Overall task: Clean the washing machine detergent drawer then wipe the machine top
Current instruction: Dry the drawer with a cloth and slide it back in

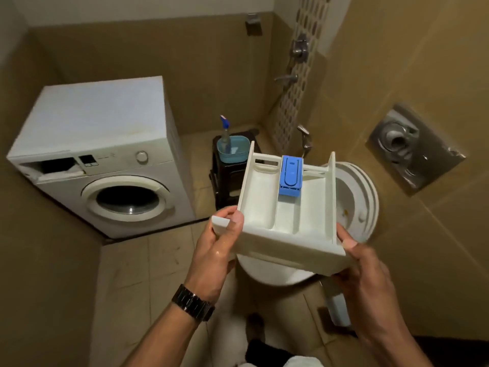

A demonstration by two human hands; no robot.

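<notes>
Both hands, left hand point(215, 250) and right hand point(366, 263), grip detergent drawer point(285, 215) above toilet point(354, 200).

I stand in a small home bathroom: beige tiled walls point(397, 62) and floor, a white toilet point(357, 200) beneath a steel flush plate point(412, 147), shower taps point(297, 53) in the corner, and a front-loading washing machine point(105, 160) against the wall.

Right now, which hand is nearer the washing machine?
Left. The left hand grips the drawer end facing the washing machine; the right hand holds the far end, by the toilet.
</notes>
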